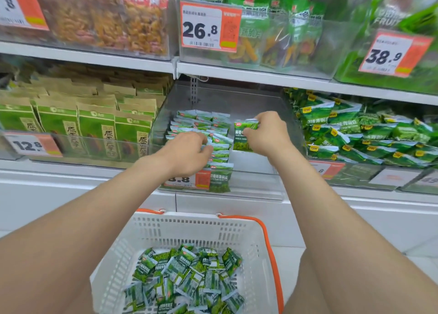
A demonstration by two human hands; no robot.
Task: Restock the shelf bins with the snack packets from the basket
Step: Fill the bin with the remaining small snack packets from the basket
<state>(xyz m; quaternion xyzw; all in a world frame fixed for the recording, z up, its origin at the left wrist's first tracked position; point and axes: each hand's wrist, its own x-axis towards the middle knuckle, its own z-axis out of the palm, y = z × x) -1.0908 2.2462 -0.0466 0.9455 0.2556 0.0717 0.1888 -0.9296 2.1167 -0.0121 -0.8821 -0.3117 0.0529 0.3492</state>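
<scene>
The right hand [265, 133] is pinching a green pea packet [244, 137] by its top edge, holding it upright inside the clear middle bin [253, 171], just right of the stacked row of matching packets [201, 126]. The left hand [187, 152] is lying on the near part of that row, fingers bent down over the packet tops; whether it is gripping one or only pressing is hard to tell. Near the person, below the shelf, a white basket [237, 230] with orange handles is holding a loose heap of snack packets [187, 278]. Brown-and-green bags [94, 128] are filling the left bin.
</scene>
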